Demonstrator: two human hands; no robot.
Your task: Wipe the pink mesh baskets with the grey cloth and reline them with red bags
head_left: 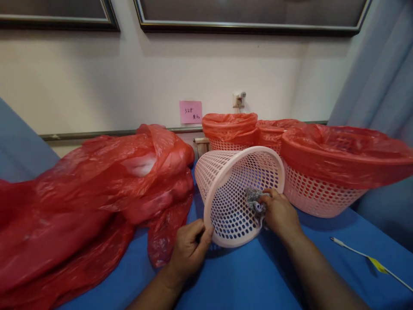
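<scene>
A pale pink perforated basket (213, 172) lies tilted on its side on the blue table surface (238, 275), its mouth turned toward me. My left hand (191, 246) pinches the lower left of the basket's rim between thumb and fingers. Bunched grey cloth (255, 201) is held in my right hand (280, 212), inside the mouth near the right side of the rim. The far end of the basket's inside shows through its holes.
Large red plastic bags (106, 202) heap over the left side. Behind and right stand baskets lined with red bags, a small one (229, 131) and a large one (322, 193). A white cable (355, 251) with a yellow tag lies at right. Blue curtains (380, 82) hang there.
</scene>
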